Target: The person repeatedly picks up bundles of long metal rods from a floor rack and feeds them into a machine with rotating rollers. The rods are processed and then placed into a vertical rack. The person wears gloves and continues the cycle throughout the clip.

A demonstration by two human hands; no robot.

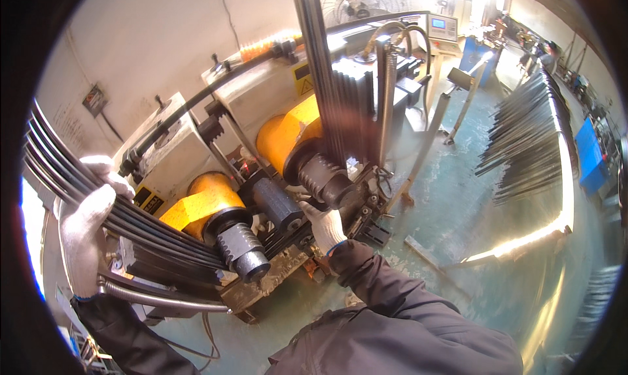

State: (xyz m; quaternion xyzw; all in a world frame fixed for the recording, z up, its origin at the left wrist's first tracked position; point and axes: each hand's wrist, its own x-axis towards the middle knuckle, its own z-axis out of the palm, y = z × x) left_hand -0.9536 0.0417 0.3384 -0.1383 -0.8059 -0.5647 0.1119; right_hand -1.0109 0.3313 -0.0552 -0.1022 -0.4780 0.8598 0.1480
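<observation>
My left hand (90, 228), in a pale work glove, is closed round a bundle of long dark metal rods (154, 231). The rods slant down from the far left, and their ends reach the left grooved roller (239, 244) on a yellow machine head (206, 208). My right hand (325, 227), gloved too, is just below the right grooved roller (326, 178), beside a black cylindrical block (277, 203). Its visible fingers look stretched out. Some of them are hidden under the roller, and no held thing shows there.
Another upright bundle of dark rods (320, 61) crosses the machine in front of me. Many rods (523, 136) lie on a rack at the right. A control box with a screen (442, 27) and a fan (356, 8) stand at the back. Hoses hang below the machine.
</observation>
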